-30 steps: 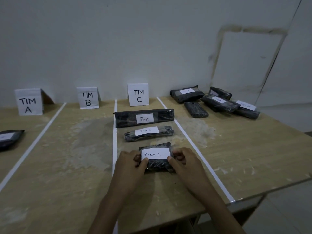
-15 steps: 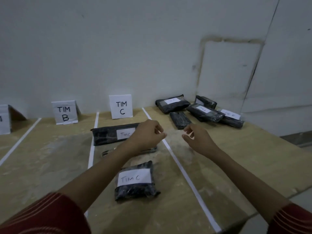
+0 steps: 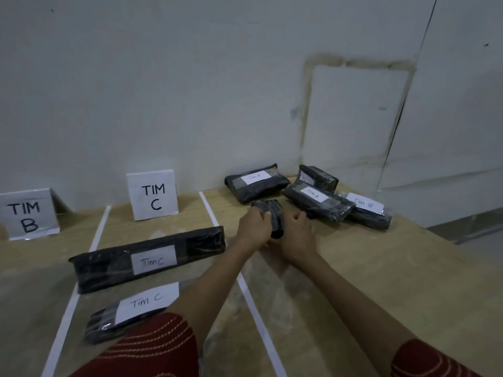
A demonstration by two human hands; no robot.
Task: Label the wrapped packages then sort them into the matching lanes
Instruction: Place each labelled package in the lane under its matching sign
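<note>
**A:** Anyone able to read the writing from there?

**B:** Yep. The B card [image 3: 27,214] at the far left says "TIM B", and the C card [image 3: 153,195] says "TIM C". The long package [image 3: 109,265] and the short package [image 3: 100,325], lower left, both read "Tim C". Upper right, the back package [image 3: 257,183] and the middle package [image 3: 317,202] read "Tim A", and the end package [image 3: 370,213] "Tim B".

**A:** And the hands?

**B:** Both grip a small dark package [image 3: 272,210] right of centre, just beside that pile. The left hand [image 3: 254,227] is curled over its left side and the right hand [image 3: 295,235] holds its right.
</note>
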